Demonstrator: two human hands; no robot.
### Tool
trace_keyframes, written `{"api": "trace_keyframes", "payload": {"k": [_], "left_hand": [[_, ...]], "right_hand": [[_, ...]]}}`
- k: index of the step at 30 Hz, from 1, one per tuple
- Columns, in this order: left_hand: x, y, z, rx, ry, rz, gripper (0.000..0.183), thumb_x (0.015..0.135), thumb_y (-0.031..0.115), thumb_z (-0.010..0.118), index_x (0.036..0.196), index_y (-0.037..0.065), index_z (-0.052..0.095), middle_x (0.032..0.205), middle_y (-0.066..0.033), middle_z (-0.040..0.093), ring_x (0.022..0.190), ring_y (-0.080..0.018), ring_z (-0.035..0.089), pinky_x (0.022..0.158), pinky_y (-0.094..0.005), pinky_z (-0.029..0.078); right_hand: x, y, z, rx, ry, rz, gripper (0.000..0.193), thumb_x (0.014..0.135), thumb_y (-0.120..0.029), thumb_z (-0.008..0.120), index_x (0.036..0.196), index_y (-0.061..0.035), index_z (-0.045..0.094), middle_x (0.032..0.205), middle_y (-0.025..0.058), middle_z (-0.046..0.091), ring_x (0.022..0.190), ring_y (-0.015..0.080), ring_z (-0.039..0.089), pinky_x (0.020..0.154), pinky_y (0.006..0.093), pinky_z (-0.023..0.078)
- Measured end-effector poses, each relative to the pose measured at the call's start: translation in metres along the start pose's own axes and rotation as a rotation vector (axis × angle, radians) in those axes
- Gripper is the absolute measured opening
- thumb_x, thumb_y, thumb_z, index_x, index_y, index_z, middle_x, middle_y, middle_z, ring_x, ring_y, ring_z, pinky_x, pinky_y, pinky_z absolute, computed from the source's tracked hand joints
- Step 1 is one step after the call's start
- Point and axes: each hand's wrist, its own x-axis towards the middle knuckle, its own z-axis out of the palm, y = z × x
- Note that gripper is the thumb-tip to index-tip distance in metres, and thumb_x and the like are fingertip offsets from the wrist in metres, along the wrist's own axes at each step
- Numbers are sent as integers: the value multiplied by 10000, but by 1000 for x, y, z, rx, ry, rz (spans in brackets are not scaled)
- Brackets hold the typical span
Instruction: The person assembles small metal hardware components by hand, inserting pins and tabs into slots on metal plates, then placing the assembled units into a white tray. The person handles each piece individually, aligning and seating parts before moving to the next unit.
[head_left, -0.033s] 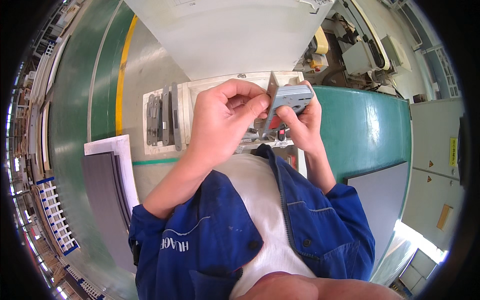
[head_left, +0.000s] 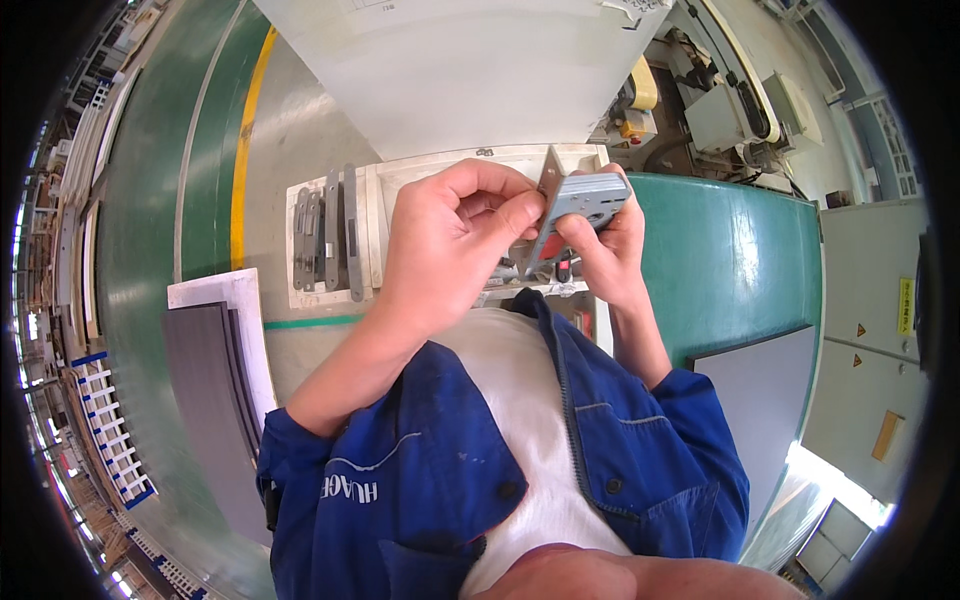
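Observation:
A grey metal mortise lock with a long faceplate is held up over the white bench tray. My right hand is closed round the lock case from the right, its thumb lying on the near side. On the faceplate's left side my left hand makes a pinch with thumb and forefinger, and its fingertips meet the plate. Whatever sits between those fingertips is too small or hidden to make out. A red patch shows on the lock beside the plate.
Several grey metal strips lie in the tray at left. A white panel stands behind it. Dark boards lean at lower left, and a grey board lies at right. Machinery stands far right.
The lock has shifted very slightly to the right in my right hand. My left hand keeps its pinch at the faceplate.

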Motion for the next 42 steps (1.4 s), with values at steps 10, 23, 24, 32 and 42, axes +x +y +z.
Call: {"api": "trace_keyframes", "payload": {"k": [10,23,24,32,42], "left_hand": [[2,1,-10,40,-161,-6,124,964,83,687,1012,-31,673,939,-67,694,845,-127,672,746,-271,557],[8,-11,-17,-109,5,96,134,983,72,676,1044,-42,640,957,-115,705,812,-157,695,754,-309,599],[9,-11,-19,-128,-2,84,130,984,73,676,1041,-38,639,957,-113,704,814,-159,695,755,-312,601],[13,-13,-29,-123,-30,6,117,1016,108,631,1062,1,630,935,-82,689,833,-157,675,760,-319,576],[17,-12,-36,-240,-115,-83,91,1028,122,615,1018,32,627,855,-56,664,744,-136,609,686,-275,476]], "right_hand": [[2,-2,0,19,-14,-58,295,895,-135,757,1005,-26,506,900,56,635,803,88,573,711,236,457],[16,-17,17,-151,33,-25,322,942,-130,725,1163,28,552,951,82,694,863,109,638,740,284,539],[17,-16,17,-205,34,-41,331,940,-148,734,1143,34,548,905,85,695,833,101,636,713,282,539],[16,-13,18,-236,43,24,368,940,-247,754,1062,31,546,756,57,649,674,80,588,578,281,496],[14,-13,20,-158,42,55,365,947,-258,742,1103,24,573,828,85,654,729,105,601,638,292,512]]}}
